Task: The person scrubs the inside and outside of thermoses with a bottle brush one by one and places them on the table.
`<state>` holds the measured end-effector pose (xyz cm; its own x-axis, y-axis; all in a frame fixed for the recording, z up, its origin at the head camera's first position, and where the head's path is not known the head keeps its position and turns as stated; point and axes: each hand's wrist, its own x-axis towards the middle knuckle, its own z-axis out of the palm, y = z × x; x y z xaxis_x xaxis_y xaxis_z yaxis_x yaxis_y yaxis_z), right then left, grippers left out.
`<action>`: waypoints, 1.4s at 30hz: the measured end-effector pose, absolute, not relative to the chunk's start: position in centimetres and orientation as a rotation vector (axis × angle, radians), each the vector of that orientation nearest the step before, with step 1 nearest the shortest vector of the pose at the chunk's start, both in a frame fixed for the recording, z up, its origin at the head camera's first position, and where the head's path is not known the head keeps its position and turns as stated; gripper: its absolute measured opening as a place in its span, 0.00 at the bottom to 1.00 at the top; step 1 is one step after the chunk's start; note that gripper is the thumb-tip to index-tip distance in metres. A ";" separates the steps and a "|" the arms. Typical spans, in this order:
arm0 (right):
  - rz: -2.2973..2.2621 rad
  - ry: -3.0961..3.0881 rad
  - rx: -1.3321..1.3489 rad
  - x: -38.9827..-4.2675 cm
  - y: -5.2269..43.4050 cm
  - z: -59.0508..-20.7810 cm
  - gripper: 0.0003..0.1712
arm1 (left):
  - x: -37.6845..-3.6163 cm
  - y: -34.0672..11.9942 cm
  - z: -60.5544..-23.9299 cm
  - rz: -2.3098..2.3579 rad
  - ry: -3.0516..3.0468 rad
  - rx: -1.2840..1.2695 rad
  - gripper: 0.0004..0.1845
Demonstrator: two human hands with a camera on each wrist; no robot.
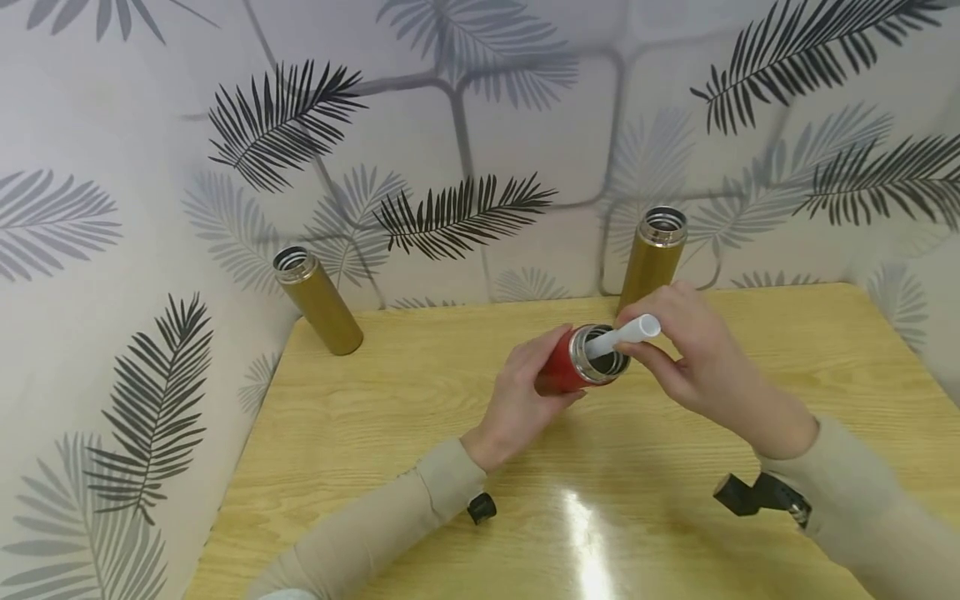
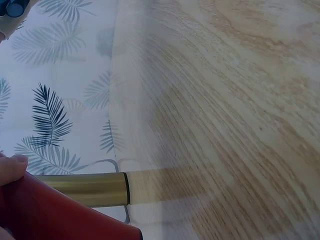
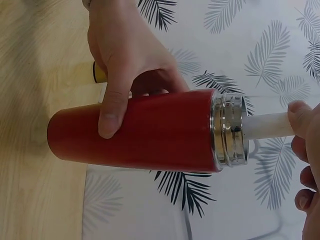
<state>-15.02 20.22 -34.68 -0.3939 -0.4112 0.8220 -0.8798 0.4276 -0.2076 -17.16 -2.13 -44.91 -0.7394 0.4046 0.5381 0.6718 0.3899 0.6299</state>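
Left hand (image 1: 517,400) wraps the red metal flask w/ steel threaded mouth (image 1: 577,360), held tilted above mid wooden counter (image 1: 420,400). Right hand (image 1: 697,358) pinches a white plastic tube (image 1: 626,335), its lower end inside the mouth. Risk: tube could jam on the rim if angled off, or the flask could slip, since only fingers steady it. Count: 1 red flask, 1 tube, 2 open gold metal flasks (image 1: 318,300) (image 1: 654,254) near the counter's far edge.
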 end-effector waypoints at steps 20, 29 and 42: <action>1.122 -2.049 0.905 -14.1 20.2 -35.2 0.29 | -17.8 -2.7 -44.7 -1.233 -2.327 -0.909 0.45; 1.494 -1.951 0.904 -13.3 21.4 -33.8 0.11 | -17.9 -3.0 -44.8 -1.178 -2.331 -0.909 0.44; 1.895 -1.825 0.995 -13.4 23.0 -34.1 0.10 | -18.4 -4.7 -44.8 -1.192 -2.420 -0.818 0.46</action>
